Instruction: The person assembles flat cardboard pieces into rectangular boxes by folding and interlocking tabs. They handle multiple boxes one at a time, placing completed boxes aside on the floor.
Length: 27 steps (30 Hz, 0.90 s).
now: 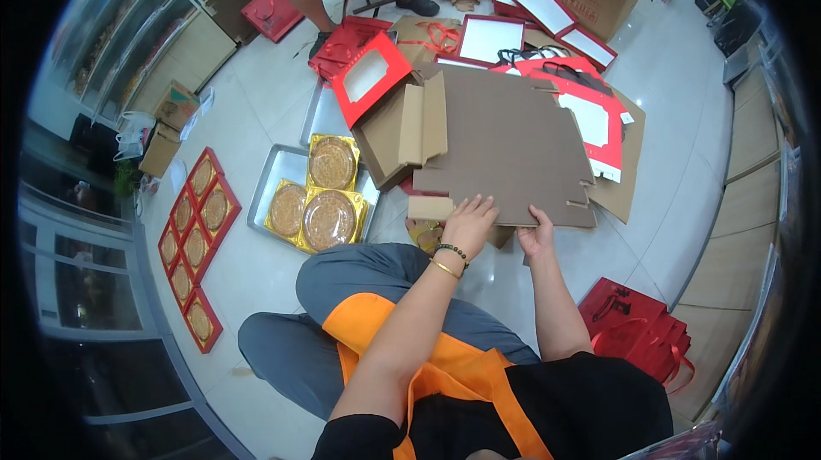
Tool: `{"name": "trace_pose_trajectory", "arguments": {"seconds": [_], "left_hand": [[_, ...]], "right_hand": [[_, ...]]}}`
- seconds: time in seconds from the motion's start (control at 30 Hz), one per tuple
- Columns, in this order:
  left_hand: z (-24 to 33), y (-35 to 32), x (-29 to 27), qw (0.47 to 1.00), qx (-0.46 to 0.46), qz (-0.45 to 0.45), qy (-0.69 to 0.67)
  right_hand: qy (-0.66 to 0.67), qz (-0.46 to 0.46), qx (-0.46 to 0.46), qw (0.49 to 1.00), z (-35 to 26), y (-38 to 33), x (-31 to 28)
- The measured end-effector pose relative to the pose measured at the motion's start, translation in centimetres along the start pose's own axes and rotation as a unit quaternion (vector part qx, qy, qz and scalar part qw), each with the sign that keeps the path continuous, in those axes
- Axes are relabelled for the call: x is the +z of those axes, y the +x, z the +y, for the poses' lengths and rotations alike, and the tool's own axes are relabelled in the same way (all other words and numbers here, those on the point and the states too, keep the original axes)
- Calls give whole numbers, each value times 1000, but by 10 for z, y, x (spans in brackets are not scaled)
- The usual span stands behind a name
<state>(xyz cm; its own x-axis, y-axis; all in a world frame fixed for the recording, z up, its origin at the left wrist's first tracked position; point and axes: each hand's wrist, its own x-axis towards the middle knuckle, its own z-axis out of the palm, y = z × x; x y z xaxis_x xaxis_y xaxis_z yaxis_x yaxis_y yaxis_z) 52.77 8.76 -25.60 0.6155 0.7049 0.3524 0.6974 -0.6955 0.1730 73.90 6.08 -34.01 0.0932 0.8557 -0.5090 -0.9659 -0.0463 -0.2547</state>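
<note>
Nearest: both bare hands on the near edge of a die-cut corrugated cardboard sheet (505, 139), which lies in front of the crossed legs (368, 268). Left hand (470, 222) is spread flat on the brown face, not gripping; right hand (536, 238) pinches the near edge, thumb on top (fingers underneath mostly hidden, can't tell how deep)

Handling, my read: light for its size, stiff flat, weak along creases. Matte face, so low slip risk. Not fragile, but edges and slots (578, 202) can crush or tear

Hold: plain near edge, one hand toward each end. Avoid lifting by the slotted right side or the folded tan flap (425, 122) at left; it would likely hinge

Beyond: a red window-frame panel (345, 82) sits just past the flap, close enough to snag
</note>
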Motion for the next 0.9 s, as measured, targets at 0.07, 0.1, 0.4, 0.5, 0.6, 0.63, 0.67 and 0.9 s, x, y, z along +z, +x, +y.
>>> {"name": "trace_pose_trajectory", "arguments": {"seconds": [0.07,0.1,0.4,0.5,0.6,0.63,0.67,0.9], "left_hand": [[-3,0,1,987,-85,-99,-92],[-7,1,-2,972,-125,-149,-136],[-82,-7,-11,916,-396,40,-44],[-76,14,-8,919,-393,36,-9],[-74,38,4,921,-390,15,11],[-74,41,11,930,-366,35,30],[-84,40,24,934,-347,63,51],[-126,49,37,751,-518,188,-363]], "right_hand": [[-19,-8,4,1000,-6,13,-30],[-27,-12,4,1000,-8,14,-41],[-98,172,14,980,-8,-3,-42],[-126,181,12,975,-8,0,-56],[-167,205,20,964,-8,2,-67],[-168,201,25,965,-8,-2,-71],[-177,190,33,965,-6,-7,-65],[-308,231,80,920,-14,-42,-20]]}}
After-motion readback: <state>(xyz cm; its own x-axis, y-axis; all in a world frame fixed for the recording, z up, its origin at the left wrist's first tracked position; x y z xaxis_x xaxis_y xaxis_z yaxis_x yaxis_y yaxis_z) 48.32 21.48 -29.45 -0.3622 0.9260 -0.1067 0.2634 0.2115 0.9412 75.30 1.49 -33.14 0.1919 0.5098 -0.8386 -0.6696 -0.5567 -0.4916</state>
